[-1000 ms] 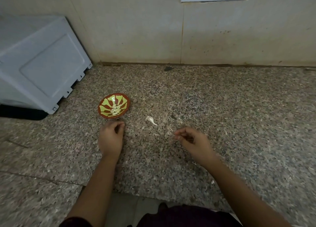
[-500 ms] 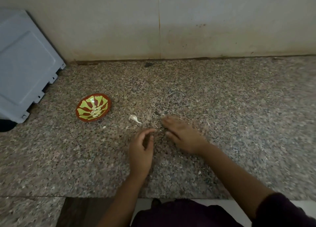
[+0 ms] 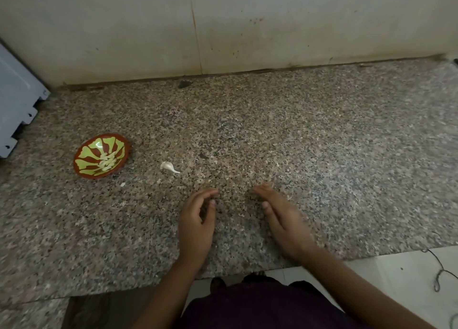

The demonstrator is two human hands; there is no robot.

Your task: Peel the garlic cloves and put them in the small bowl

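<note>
- Both hands hover low over the near part of the surface, close together but not touching. The left hand [image 3: 198, 220] has loosely curved fingers with thumb and forefinger apart, and the right hand [image 3: 282, 219] has nearly straight fingers, blurred by motion. Neither holds anything that I can see.
- One garlic clove [image 3: 168, 166] in its skin lies alone on the granite surface [image 3: 322, 155], beyond the left hand and between it and the small bowl [image 3: 98, 176]. It looks like the next one to be picked up.
- That red and green bowl sits well to the left and holds a little heap of peeled cloves [image 3: 107, 161], so I judge the job well along.
- A pale scrap of skin [image 3: 122, 184] lies just beside the bowl, probably dropped while peeling.
- The speckled stone runs back to a stained, pale wall [image 3: 247, 31], with a dark speck [image 3: 184, 83] near the joint.
- A grey appliance [image 3: 14, 105] stands at the far left edge.
- White floor tiles [image 3: 386, 274] show below the counter edge on the right, with a thin cord [image 3: 438, 271] trailing across them.
</note>
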